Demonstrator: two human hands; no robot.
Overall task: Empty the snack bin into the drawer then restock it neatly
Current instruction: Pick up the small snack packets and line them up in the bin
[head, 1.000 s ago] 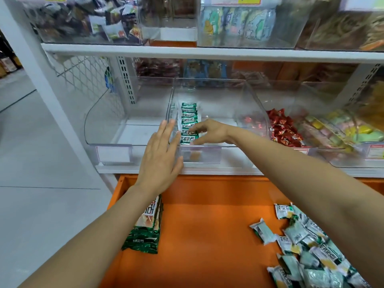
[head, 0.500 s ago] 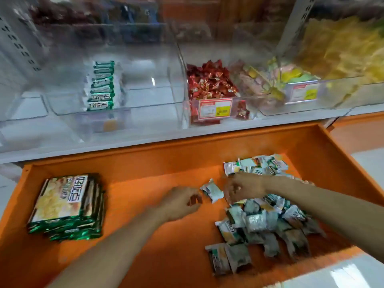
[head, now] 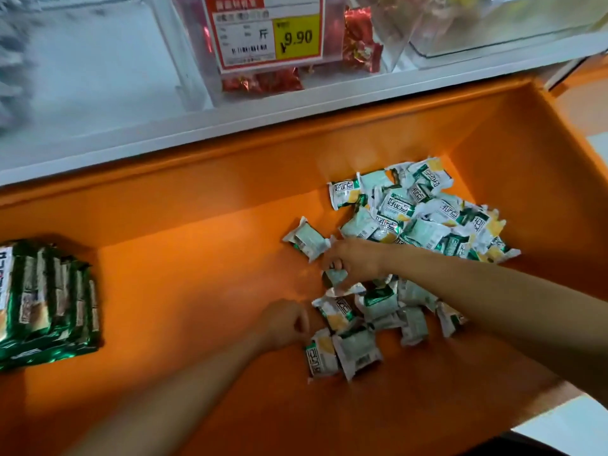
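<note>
Orange metal fills most of your view: the drawer (head: 197, 225) stands pulled out beneath the white shelf (head: 263, 110). On that shelf, at the upper left, sits the clear snack bin (head: 98, 60), too blurred to show what is in it. Just to its right are red-wrapped sweets (head: 358, 41) behind a red and yellow price label (head: 266, 31) reading 9.90.

Down in the drawer, the loose heap of packets (head: 421, 218), white and green, covers the right half of the floor. A stack of green bags (head: 46, 304) lies flat against the left side, well apart from the heap.

Your right hand (head: 357, 261) comes in from the right across the heap. Its fingers are curled and pinch a small packet (head: 335, 278) at the heap's left edge. Your left hand (head: 284, 324) is low over the drawer floor, just beside the nearest packets. Its fingers are curled inward, and you cannot tell from here whether they hold anything. A lone packet (head: 307, 240) lies just beyond your right knuckles, touching them or nearly so.
</note>
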